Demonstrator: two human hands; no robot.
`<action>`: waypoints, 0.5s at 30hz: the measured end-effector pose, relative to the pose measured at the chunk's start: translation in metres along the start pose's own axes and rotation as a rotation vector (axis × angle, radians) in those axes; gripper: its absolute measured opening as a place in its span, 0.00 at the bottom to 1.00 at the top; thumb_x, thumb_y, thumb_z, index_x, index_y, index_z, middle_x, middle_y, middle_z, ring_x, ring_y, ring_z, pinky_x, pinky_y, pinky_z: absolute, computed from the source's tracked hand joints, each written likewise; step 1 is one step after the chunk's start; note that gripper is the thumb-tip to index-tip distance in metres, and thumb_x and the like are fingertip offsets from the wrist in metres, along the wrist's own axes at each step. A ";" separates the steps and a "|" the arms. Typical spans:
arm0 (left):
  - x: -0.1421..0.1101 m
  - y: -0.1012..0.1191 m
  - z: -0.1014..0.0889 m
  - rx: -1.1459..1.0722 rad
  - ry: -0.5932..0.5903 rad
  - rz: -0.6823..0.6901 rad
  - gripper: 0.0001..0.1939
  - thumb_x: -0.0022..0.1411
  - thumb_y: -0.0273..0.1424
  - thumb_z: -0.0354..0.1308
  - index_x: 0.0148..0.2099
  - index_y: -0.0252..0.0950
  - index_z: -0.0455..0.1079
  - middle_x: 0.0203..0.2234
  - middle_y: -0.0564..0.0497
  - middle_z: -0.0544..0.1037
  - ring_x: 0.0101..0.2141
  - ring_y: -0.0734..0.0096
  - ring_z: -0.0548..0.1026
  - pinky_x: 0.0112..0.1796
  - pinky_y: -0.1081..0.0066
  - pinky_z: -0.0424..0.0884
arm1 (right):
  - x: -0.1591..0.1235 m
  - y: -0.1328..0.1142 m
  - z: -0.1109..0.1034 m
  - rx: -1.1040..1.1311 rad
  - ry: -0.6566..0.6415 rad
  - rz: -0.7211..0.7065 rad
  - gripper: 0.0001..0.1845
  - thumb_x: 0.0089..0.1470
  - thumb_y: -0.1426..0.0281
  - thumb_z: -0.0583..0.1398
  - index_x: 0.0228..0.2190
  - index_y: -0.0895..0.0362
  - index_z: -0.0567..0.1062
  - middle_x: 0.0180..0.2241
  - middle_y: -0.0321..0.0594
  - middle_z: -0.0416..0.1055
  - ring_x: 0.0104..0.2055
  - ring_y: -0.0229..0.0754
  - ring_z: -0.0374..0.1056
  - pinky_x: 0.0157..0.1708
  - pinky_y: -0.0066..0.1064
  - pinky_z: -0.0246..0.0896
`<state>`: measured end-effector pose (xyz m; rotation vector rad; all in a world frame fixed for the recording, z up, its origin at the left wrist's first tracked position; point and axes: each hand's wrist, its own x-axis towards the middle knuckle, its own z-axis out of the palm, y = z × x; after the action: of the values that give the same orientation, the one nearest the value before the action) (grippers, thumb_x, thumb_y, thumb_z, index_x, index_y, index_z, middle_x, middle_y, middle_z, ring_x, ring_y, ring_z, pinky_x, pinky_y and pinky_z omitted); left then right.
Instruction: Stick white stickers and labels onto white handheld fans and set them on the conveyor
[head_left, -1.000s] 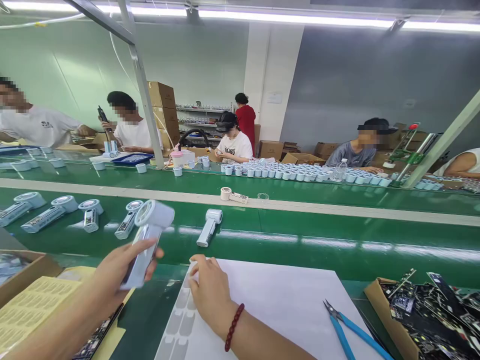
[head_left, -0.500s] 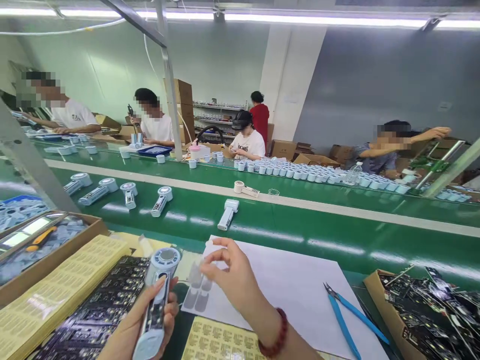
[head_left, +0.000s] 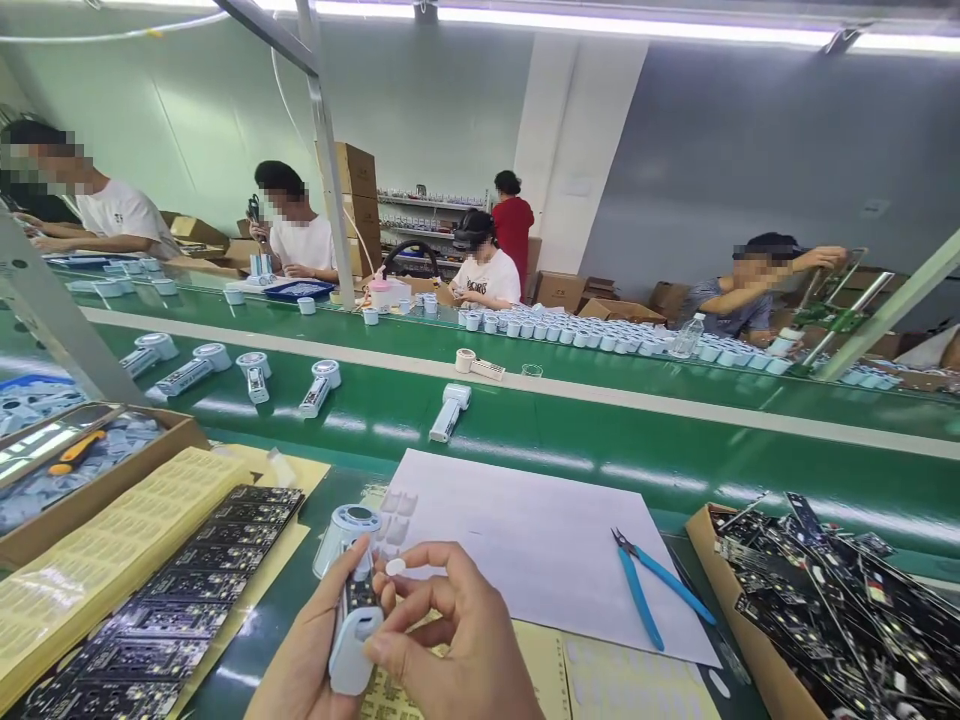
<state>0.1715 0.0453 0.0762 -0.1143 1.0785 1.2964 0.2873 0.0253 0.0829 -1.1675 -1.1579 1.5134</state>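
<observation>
One handheld fan unit (head_left: 351, 590) sits at the bottom centre of the frame, gripped around its handle by the left hand (head_left: 311, 660), round head pointing away and the open face with its dark inner board turned up, probably so that the face stays in clear sight and reach. Right beside it, the right hand (head_left: 457, 640) curls in from the right, its fingers pinched narrow on a small white sticker pad (head_left: 394, 567) held just above the handle, while its thumb rests against the lower end of the unit; both hands meet around the fan, so it lies between them, touching each. Just behind, toward the centre, a white backing sheet (head_left: 525, 540) lies flat with more pads near its left edge, close enough to pick from. Blue-handled cutters (head_left: 645, 590) rest on that sheet's right side. A panel of dark circuit boards (head_left: 187, 570) and yellow label sheets (head_left: 97, 560) spread across the lower left, and a cardboard box of loose boards (head_left: 825, 600) fills the lower right. Beyond, the green conveyor belt (head_left: 600, 430) carries several similar fans (head_left: 450, 410) across the middle of the frame, with other people seated at its far side.
</observation>
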 end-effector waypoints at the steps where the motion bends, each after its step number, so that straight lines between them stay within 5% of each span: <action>1: -0.001 -0.001 0.000 -0.016 0.001 -0.010 0.11 0.69 0.29 0.55 0.32 0.34 0.68 0.19 0.52 0.70 0.16 0.74 0.70 0.16 0.75 0.71 | -0.001 -0.001 -0.001 -0.002 0.002 -0.005 0.23 0.36 0.74 0.67 0.39 0.52 0.76 0.27 0.35 0.81 0.49 0.53 0.77 0.35 0.31 0.72; 7: -0.005 -0.002 0.003 -0.037 0.021 -0.007 0.09 0.68 0.26 0.55 0.32 0.34 0.69 0.20 0.51 0.72 0.16 0.75 0.71 0.17 0.77 0.72 | -0.007 -0.006 -0.003 -0.052 -0.004 0.019 0.23 0.39 0.74 0.67 0.41 0.52 0.76 0.30 0.33 0.82 0.34 0.47 0.79 0.33 0.32 0.72; 12: -0.010 -0.004 0.008 -0.057 -0.001 -0.018 0.12 0.69 0.27 0.54 0.30 0.35 0.69 0.20 0.52 0.71 0.16 0.76 0.70 0.18 0.77 0.73 | -0.010 -0.006 -0.002 -0.048 0.026 -0.043 0.21 0.39 0.75 0.66 0.39 0.51 0.77 0.28 0.33 0.82 0.45 0.50 0.79 0.35 0.30 0.74; 15: -0.016 -0.008 0.011 -0.074 -0.017 -0.002 0.13 0.69 0.27 0.54 0.29 0.36 0.69 0.20 0.54 0.71 0.16 0.78 0.69 0.18 0.79 0.72 | -0.015 -0.002 0.002 -0.150 0.065 -0.118 0.24 0.40 0.75 0.67 0.42 0.49 0.77 0.28 0.32 0.81 0.42 0.50 0.79 0.38 0.33 0.75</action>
<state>0.1860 0.0378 0.0897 -0.1597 1.0156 1.3338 0.2885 0.0112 0.0873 -1.2165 -1.2910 1.3085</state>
